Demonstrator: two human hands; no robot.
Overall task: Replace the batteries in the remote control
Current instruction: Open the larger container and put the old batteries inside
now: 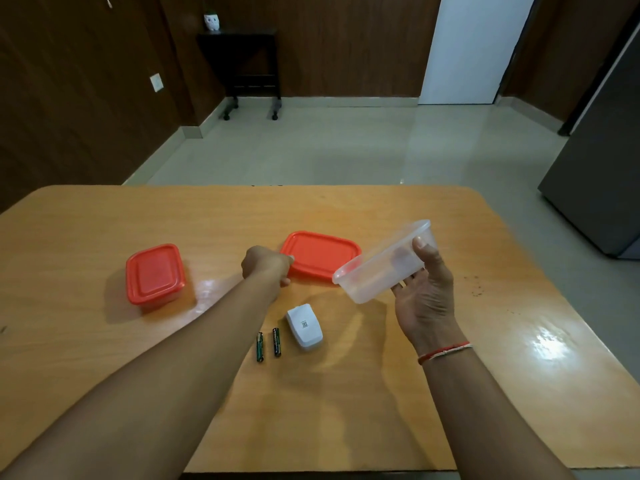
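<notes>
On the wooden table [398, 393] my right hand [427, 296] gripped a tilted clear tub [374, 271]; left hand [266, 266] pinched the red lid [320, 254]; two batteries [268, 344] and remote [304, 326] lay nearer me than the fingers

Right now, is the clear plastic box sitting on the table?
No, the right hand holds the clear plastic box tilted up above the table.

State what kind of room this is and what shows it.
Probably a home dining or kitchen area: a wooden table, a tall grey fridge-like appliance at right, and lidded plastic food containers.
</notes>
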